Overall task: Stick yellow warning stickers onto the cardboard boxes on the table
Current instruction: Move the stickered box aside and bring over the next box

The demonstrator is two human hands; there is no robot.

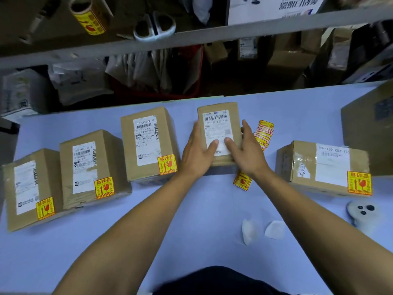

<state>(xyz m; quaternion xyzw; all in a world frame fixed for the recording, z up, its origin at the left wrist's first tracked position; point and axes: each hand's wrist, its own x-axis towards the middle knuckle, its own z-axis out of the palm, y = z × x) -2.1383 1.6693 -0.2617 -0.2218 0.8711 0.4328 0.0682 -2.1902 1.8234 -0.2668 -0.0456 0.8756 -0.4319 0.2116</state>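
Observation:
A small cardboard box (217, 116) with a white shipping label stands at the middle of the blue table (170, 220). My left hand (197, 154) holds its left side and my right hand (246, 152) its right side, both thumbs pressed on the label. I see no yellow sticker on this box. A strip of yellow warning stickers (263, 133) lies just right of it, and one loose sticker (242, 180) lies under my right wrist. Three boxes on the left (29, 188) (91, 167) (148, 141) and one on the right (323, 165) each carry a yellow sticker.
Two white backing papers (248, 231) (275, 229) lie near the front. A grey controller (361, 211) sits at the right edge. A large carton (370, 128) stands at the far right. On the shelf above lies a roll of yellow stickers (89, 18).

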